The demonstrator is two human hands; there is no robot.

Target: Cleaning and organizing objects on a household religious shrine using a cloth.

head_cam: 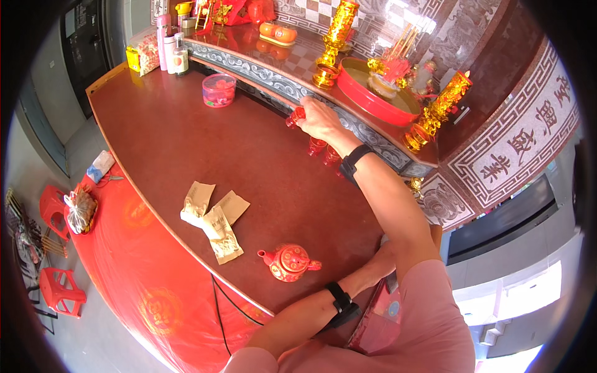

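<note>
My right hand (322,120) grips a small red glass cup (294,117) by the front edge of the altar's raised shelf. More red cups, one of them a red glass cup (316,146), stand on the brown tabletop below my right wrist, partly behind my arm. My left forearm reaches across to the right and passes behind my right upper arm, which hides the left hand. Nearest that forearm is a red teapot (290,262) with gold patterns. Several gold foil packets (219,228) lie left of the teapot, beside the table's edge.
On the raised shelf (298,60) stand a red round basin (373,100), gold candle ornaments (332,42) and orange fruit ornaments (278,33). A pink-lidded tub (219,90) and bottles (180,56) sit at the back left. A red-covered table (140,261) adjoins; red stools (62,291) stand on the floor.
</note>
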